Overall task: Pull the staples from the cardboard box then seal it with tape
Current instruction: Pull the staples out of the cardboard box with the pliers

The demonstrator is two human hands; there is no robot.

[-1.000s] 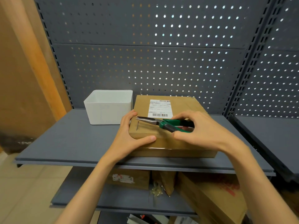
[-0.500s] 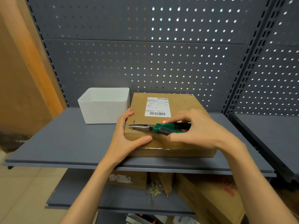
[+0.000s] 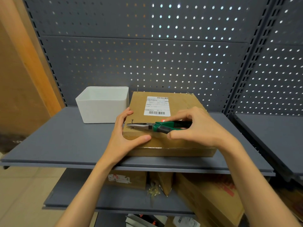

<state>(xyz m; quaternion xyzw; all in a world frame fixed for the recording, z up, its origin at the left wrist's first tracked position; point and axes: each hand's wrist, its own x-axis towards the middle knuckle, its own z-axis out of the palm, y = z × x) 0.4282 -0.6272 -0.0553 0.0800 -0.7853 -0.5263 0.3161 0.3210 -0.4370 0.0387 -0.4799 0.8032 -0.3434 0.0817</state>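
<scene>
A flat cardboard box (image 3: 183, 104) with a white shipping label (image 3: 157, 106) lies on the grey shelf (image 3: 54, 141). My left hand (image 3: 124, 136) grips its near left corner, thumb on the front edge, fingers along the left side. My right hand (image 3: 196, 128) holds green-handled needle-nose pliers (image 3: 152, 126) flat over the box top. The plier tips sit at a metal staple (image 3: 132, 124) standing up near the left edge. Other staples stick up at the far corners, one at the left (image 3: 137, 89) and one at the right (image 3: 189, 93).
A white open bin (image 3: 103, 104) stands just left of the box, against the perforated back panel (image 3: 147, 59). Below, a lower shelf holds several cardboard boxes (image 3: 209, 199). A second shelf (image 3: 270, 133) adjoins on the right. A wooden panel (image 3: 19, 71) rises at the left.
The plier tips have moved left across the box top to the staple near the left edge. My left hand keeps its hold on the corner. The view has shifted slightly.
</scene>
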